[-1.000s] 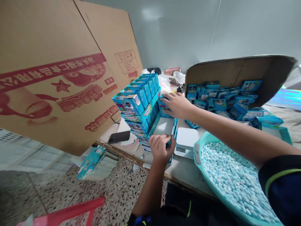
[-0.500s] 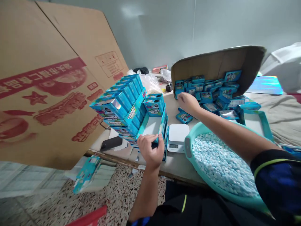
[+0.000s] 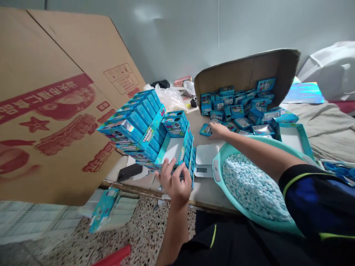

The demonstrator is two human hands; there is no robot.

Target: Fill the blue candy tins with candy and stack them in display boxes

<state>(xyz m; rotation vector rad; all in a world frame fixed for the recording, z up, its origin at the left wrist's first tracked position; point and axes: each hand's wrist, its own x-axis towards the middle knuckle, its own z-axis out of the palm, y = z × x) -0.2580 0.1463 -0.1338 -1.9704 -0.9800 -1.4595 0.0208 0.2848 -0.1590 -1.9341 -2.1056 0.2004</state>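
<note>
My left hand is open, its fingers apart, at the near end of a blue display tray. Inside that tray, small blue candy boxes stand at the far end, and the white bottom shows in front of them. To the left rises a stack of filled trays of the same boxes. My right hand reaches over the basin and has its fingers closed on a small blue candy box on the table; the fingertips are partly hidden.
A turquoise basin full of pale blue candies stands at the front right, beside a white scale. Behind, a cardboard carton spills loose candy boxes. A large carton leans at left, near a black phone.
My right hand has come down and nearer from the carton's left edge onto a loose box. My left fingers have spread from a closed pose. The view has shifted slightly.
</note>
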